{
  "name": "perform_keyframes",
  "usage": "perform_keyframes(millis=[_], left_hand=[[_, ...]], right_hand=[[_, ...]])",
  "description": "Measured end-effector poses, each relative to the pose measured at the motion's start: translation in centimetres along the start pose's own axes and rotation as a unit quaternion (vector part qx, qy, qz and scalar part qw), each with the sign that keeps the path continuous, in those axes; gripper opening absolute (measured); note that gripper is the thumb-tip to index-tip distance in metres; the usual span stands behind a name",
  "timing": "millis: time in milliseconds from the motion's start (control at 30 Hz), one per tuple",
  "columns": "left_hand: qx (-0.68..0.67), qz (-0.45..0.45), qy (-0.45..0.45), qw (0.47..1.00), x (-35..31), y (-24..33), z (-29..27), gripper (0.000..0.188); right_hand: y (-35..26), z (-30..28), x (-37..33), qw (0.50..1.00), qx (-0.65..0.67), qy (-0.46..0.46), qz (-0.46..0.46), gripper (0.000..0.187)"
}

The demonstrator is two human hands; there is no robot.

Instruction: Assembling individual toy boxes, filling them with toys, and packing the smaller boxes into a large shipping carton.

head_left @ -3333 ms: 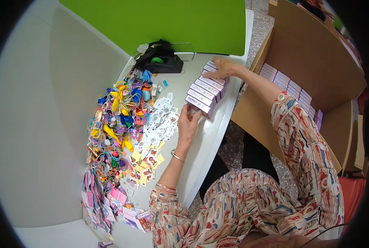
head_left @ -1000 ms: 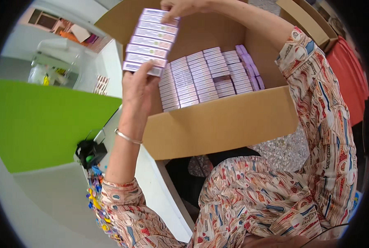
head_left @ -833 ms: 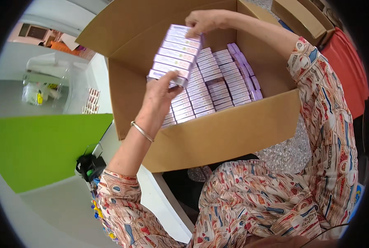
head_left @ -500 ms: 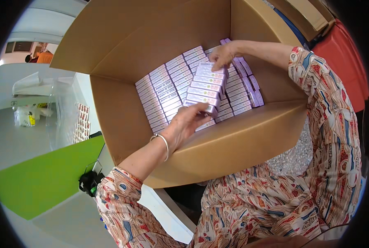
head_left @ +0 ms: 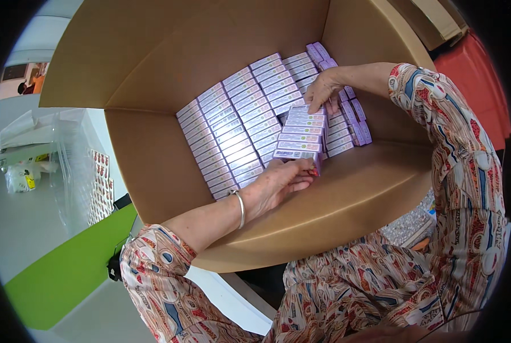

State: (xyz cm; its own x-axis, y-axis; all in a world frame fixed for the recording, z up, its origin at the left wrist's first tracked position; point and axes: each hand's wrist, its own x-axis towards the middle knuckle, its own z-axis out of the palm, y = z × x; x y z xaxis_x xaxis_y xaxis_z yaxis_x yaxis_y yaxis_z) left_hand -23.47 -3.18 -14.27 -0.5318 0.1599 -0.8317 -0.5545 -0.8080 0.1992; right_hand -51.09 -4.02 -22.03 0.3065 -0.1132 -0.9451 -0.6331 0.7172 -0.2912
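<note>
A row of small lilac-and-white boxes (head_left: 301,130) is squeezed between my two hands inside a large open cardboard carton (head_left: 358,177). My left hand (head_left: 281,182) grips the near end of the row, thumb and fingers closed against the last box. At the far end, my right hand (head_left: 325,91) presses its fingers on the row. Packed rows of the same small boxes (head_left: 227,134) fill the carton's floor to the left. More boxes (head_left: 355,117) stand along its right side. Part of a dark gap shows beside the held row, whose underside is hidden.
The carton's tall flap (head_left: 89,63) stands up at the left. Beyond it lie clear plastic wrapping (head_left: 69,171) and a sheet of red-printed labels (head_left: 101,186). A red surface (head_left: 478,91) and another cardboard box (head_left: 432,20) are at the right. A green panel (head_left: 66,263) is at lower left.
Both hands have moved the held row of boxes nearer and to the right, lower into the carton. The view has shifted slightly as well.
</note>
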Motion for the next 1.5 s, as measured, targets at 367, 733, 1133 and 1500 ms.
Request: perform_keyframes(millis=[367, 733, 1133, 1500], left_hand=[[0.114, 0.068, -0.083, 0.988, 0.6, -0.7, 1.8, 0.045], [0.095, 0.031, -0.105, 0.989, 4.6, -3.3, -0.5, 0.061], [0.211, 0.017, -0.110, 0.971, 3.8, -1.5, 0.0, 0.085], [0.355, 0.008, -0.120, 0.927, 3.0, -0.3, -1.7, 0.098]], right_hand=[[-1.8, -1.1, 1.8, 0.994, -0.053, 0.059, -0.074, 0.050], [-4.1, 1.5, -1.3, 0.995, 0.072, -0.003, -0.064, 0.119], [-4.3, 4.9, -0.7, 0.913, -0.399, 0.064, 0.058, 0.170], [-2.6, 6.4, 0.2, 0.944, -0.301, 0.135, -0.005, 0.167]])
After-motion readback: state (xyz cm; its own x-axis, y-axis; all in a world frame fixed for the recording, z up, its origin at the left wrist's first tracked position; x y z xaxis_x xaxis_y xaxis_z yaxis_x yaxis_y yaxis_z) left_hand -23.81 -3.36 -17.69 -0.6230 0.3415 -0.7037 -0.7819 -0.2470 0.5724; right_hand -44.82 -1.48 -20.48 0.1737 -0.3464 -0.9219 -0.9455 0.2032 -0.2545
